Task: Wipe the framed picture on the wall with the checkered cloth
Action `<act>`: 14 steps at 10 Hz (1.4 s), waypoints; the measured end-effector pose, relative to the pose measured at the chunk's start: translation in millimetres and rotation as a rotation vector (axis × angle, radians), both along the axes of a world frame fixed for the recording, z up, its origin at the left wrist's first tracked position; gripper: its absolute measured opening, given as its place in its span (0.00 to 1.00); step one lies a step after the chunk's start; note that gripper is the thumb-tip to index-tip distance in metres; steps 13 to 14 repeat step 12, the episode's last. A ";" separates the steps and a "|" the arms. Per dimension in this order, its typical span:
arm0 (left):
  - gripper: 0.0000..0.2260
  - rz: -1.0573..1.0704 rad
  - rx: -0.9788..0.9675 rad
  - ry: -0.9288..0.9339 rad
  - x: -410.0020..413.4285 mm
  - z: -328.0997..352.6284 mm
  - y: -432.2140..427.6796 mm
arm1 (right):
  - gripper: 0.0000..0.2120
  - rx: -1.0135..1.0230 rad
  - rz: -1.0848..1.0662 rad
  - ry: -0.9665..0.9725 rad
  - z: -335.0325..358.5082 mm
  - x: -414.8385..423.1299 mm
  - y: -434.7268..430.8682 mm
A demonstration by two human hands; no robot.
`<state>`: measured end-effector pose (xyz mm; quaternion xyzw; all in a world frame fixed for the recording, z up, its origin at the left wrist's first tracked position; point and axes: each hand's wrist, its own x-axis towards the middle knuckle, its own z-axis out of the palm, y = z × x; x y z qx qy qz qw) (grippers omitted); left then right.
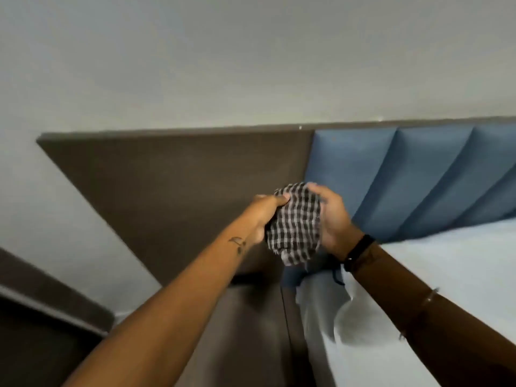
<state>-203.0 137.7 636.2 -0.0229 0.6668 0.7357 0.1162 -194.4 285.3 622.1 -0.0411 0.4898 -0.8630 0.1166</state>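
Observation:
A black-and-white checkered cloth point(296, 224) is bunched between both of my hands, held up in front of the headboard. My left hand point(264, 216) grips its left side with the fingers curled over the top edge. On the right side my right hand point(332, 219) cups the cloth, with a black band on that wrist. A loose corner of the cloth hangs down below the hands. No framed picture is in view; only bare wall shows above.
A brown headboard panel point(173, 174) runs along the wall, joined on the right by blue padded panels point(405, 174). A bed with a pale sheet point(446, 275) lies at the right. A brown bedside surface point(245, 331) is below, and dark furniture point(42, 317) stands at lower left.

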 end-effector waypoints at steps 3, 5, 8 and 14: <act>0.10 0.121 -0.098 -0.543 117.5 -316.7 -83.8 | 0.21 0.476 0.116 -0.613 -305.4 106.8 -85.7; 0.14 0.118 -0.082 -0.628 168.1 -428.6 -108.4 | 0.23 0.855 0.207 -0.651 -403.3 138.8 -95.6; 0.22 0.192 -0.236 -0.538 185.6 -578.8 -121.4 | 0.21 0.789 0.141 -0.798 -567.0 150.7 -126.2; 0.25 -0.091 -0.755 -0.598 212.9 -796.7 -131.3 | 0.25 1.435 0.530 -0.650 -775.7 171.2 -124.0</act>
